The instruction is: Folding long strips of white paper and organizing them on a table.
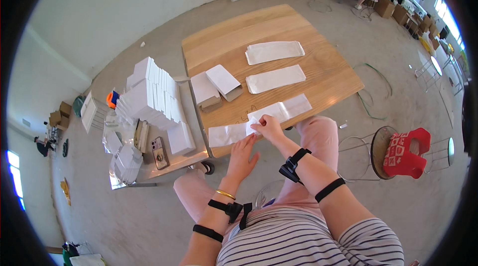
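Near the table's front edge lie two glossy white strips, a left strip [226,135] and a right strip [291,108], end to end or overlapping. Between them is a small white piece [252,123]. My right hand [269,127] has its fingers bent and pinched together at this white piece. My left hand [242,156] lies just below, fingers stretched out with their tips at the lower edge of the left strip and its thumb apart. Farther back on the table are two flat stacks of white strips, a nearer stack [276,79] and a farther stack [275,52].
White boxes [223,81] sit at the wooden table's [239,27] left side. A metal cart [196,139] adjoins it, bearing piled white boxes [152,92] and a phone [160,153]. At right, a red bag [403,154] rests on a stool. Other people work far off.
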The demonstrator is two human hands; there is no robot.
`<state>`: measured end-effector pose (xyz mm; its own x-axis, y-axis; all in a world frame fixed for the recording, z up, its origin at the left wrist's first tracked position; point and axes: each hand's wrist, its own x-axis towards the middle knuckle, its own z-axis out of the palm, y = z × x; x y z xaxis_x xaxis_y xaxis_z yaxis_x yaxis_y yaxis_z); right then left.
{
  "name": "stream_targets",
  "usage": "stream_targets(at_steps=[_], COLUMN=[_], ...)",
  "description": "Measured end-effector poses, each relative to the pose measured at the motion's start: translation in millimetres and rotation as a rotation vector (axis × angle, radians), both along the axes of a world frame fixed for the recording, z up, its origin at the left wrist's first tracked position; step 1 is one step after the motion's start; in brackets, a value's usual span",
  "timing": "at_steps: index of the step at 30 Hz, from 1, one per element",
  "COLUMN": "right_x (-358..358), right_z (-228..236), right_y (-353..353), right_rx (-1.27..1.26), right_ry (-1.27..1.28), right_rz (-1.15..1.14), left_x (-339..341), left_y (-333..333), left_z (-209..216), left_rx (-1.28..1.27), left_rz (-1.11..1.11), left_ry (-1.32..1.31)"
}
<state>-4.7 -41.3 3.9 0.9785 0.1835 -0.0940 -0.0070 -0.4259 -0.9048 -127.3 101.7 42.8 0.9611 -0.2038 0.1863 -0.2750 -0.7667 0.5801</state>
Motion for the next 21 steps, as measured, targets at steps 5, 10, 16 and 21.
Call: stream_targets(at_steps=[5,10,16,21], right_x=[3,-2,-12,-13], right_z=[-4,-4,10,4], right_y=[1,0,-7,-34], right_rx=[0.079,0.161,0.133,0.008], right_ry=[0.059,0.112,0.093,-0.021], right_rz=[0.020,0.028,0.023,-0.013], left_x=[-1,-5,-19,-23], left_y=[12,14,58,56], left_z=[-12,-27,-36,-20], left_rx=[-0.239,-0.596,-0.820,0.008], left_rz=[0.086,0.233,0.735,0.775], left_ry=[-0.033,0.061,0.022,-0.146])
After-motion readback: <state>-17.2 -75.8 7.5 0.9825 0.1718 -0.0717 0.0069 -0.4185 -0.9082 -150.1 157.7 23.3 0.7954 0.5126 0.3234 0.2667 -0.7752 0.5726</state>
